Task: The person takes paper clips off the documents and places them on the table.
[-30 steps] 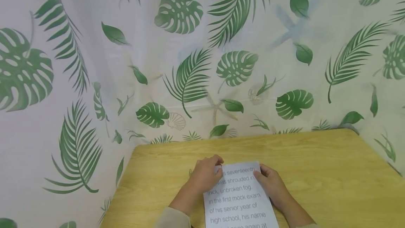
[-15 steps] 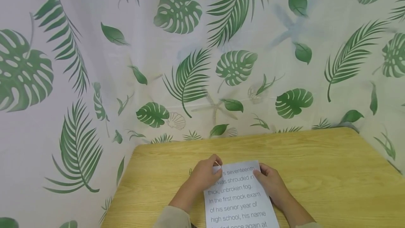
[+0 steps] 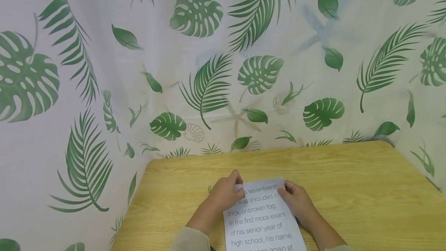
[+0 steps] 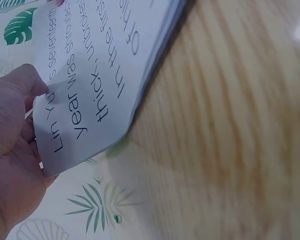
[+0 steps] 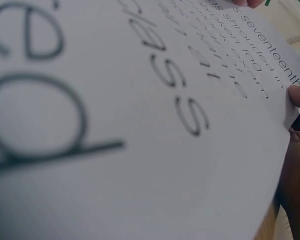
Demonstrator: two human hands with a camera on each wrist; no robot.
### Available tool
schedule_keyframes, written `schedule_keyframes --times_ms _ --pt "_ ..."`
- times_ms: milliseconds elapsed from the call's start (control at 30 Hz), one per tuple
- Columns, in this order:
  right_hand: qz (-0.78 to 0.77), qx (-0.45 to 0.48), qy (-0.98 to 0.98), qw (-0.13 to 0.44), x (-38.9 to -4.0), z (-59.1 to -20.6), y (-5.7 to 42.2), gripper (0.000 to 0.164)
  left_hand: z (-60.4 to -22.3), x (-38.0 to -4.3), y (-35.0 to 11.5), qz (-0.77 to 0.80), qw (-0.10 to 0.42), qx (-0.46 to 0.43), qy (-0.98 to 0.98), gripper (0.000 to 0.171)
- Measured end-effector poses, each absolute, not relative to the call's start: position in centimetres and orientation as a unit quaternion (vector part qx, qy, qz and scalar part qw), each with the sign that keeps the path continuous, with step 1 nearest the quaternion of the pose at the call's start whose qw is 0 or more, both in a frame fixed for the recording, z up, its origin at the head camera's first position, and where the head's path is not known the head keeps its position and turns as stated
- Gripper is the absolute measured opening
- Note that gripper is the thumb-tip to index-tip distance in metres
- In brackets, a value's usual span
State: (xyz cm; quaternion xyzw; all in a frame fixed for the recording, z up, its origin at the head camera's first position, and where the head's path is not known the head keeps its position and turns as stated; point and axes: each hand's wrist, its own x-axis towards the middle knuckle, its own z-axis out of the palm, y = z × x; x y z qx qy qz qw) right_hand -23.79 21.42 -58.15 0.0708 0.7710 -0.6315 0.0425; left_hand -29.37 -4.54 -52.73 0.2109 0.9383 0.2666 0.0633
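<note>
A small stack of printed paper sheets (image 3: 259,220) is held up over the table, large black text facing me. My left hand (image 3: 225,192) grips it at the top left corner. In the left wrist view the left thumb (image 4: 32,82) lies at the top edge of the paper (image 4: 90,100), with the other fingers behind it. The right hand (image 3: 300,204) pinches the upper right edge, its thumb (image 5: 299,95) on the printed face and fingers behind. Whether the left fingertips hold something small at the top edge, I cannot tell. A paper clip (image 3: 209,189) lies left of the left hand.
The wood-grain table (image 3: 366,189) stretches out beyond both hands. Behind it hangs a white curtain (image 3: 278,38) printed with green leaves, which also runs along the left and right sides.
The paper's top edge has shifted slightly left and the right hand with it. The left fingertips have drawn a little leftward at the top edge, still gripping the corner.
</note>
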Motion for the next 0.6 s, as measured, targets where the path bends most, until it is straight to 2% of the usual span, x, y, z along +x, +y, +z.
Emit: schedule_keyframes --times_ms 600 --pt "-0.641 0.069 0.763 0.043 -23.7 -58.1 21.4 0.054 -52.9 -29.5 -6.7 0.273 0.057 0.186 0.942 0.023"
